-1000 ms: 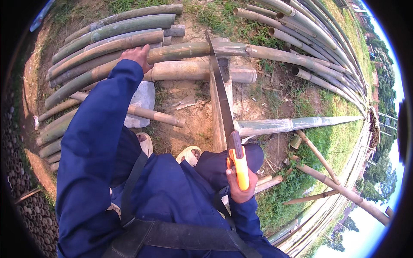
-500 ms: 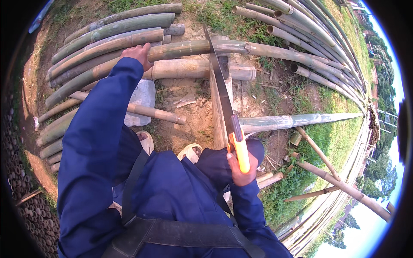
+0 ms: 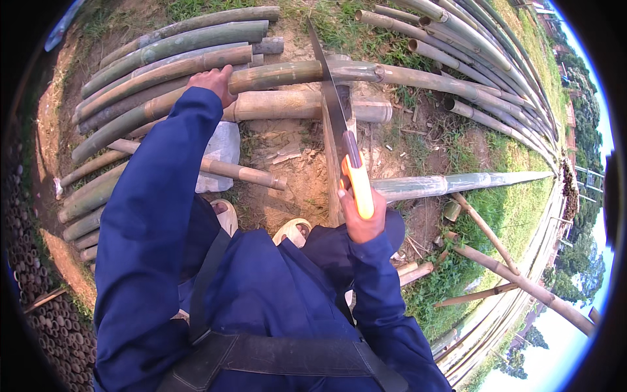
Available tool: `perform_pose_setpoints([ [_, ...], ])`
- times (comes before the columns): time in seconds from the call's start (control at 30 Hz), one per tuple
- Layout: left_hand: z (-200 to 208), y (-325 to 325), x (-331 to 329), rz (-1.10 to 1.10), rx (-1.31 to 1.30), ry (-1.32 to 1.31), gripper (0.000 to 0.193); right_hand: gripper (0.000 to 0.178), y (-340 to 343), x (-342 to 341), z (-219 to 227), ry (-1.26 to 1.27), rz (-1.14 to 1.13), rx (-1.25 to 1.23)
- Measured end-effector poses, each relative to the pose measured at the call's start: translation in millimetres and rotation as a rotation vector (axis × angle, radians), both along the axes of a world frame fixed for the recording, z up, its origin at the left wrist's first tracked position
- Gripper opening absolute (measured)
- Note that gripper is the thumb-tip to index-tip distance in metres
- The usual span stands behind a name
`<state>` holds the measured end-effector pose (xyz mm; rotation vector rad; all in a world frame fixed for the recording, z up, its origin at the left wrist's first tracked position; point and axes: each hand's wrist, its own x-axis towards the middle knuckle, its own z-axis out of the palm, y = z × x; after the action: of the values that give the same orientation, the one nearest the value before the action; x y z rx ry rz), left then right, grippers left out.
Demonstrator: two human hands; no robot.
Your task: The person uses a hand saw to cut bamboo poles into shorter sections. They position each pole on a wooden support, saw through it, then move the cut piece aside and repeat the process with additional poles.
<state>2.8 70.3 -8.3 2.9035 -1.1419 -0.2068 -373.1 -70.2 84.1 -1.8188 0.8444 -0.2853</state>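
Note:
My right hand (image 3: 363,219) is closed around the orange-and-yellow handle of a hand saw (image 3: 334,104). The saw's long dark blade points away from me and crosses a long bamboo pole (image 3: 281,75), touching or just over it. To the left of the blade, my left hand (image 3: 213,85) grips that same pole from above, fingers wrapped round it. Beneath the pole lies a thicker, pale bamboo log (image 3: 281,104). An upright or slanting wooden piece (image 3: 331,170) stands by the blade. Whether the blade sits in a cut cannot be made out.
Cut bamboo lengths (image 3: 176,49) lie side by side at the left. More long poles (image 3: 470,42) are stacked at the far right. A green pole (image 3: 444,186) stretches rightward near my knee. A whitish sack-like lump (image 3: 222,153) and a short bamboo piece (image 3: 245,173) lie before my feet.
The saw and my right hand have moved away from me, toward the pole, along the blade's line. My left hand keeps its hold on the pole.

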Motion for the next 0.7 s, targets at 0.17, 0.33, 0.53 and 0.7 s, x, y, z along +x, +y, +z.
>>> perform_pose_setpoints([
  [0.17, -0.5, -3.4, -7.9, -0.013, -0.038, -0.015, 0.053, 0.032, 41.4, -79.1, 66.7, 0.136, -0.027, -0.026],
  [0.33, -3.7, -9.7, -6.8, -0.041, -0.085, -0.038, 0.055, 0.014, -37.4, 54.3, -6.8, 0.000, -0.015, -0.105],
  [0.53, -0.1, -4.0, -6.6, -0.042, -0.017, 0.009, 0.056, 0.012, -24.1, 49.2, -23.5, -0.047, -0.011, 0.010],
  [0.7, -0.3, 1.3, -7.9, 0.007, -0.019, -0.005, 0.054, 0.029, 41.9, -76.4, 53.2, 0.106, -0.073, 0.080],
])
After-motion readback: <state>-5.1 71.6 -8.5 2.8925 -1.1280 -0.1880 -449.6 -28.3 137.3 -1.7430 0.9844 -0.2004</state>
